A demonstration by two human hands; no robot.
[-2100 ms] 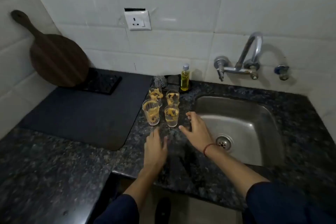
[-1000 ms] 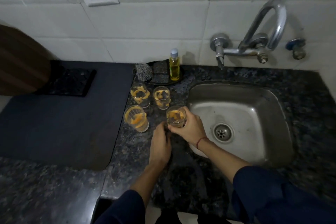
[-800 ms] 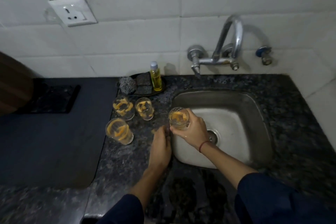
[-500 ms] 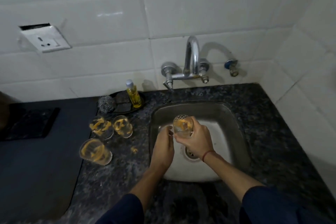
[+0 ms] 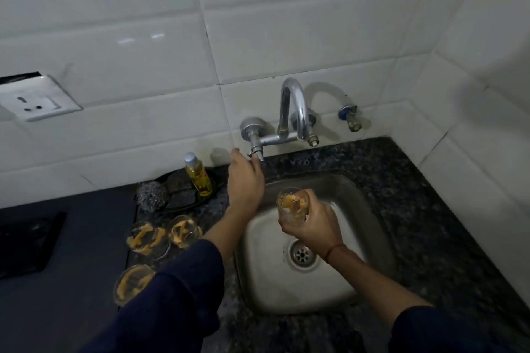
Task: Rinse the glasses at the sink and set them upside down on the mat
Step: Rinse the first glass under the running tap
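Glass (image 5: 293, 205), upright, mouth up, clamped in right hand (image 5: 314, 225) grip; left hand (image 5: 245, 180) grips tap handle (image 5: 256, 152).

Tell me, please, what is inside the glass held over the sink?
Orange-yellow residue clings to the inner wall of the glass. The right hand covers its lower part, so the bottom cannot be seen.

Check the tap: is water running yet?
Not visibly. No stream shows below the spout, and the sink looks dry around the drain. The left hand is at the tap handle.
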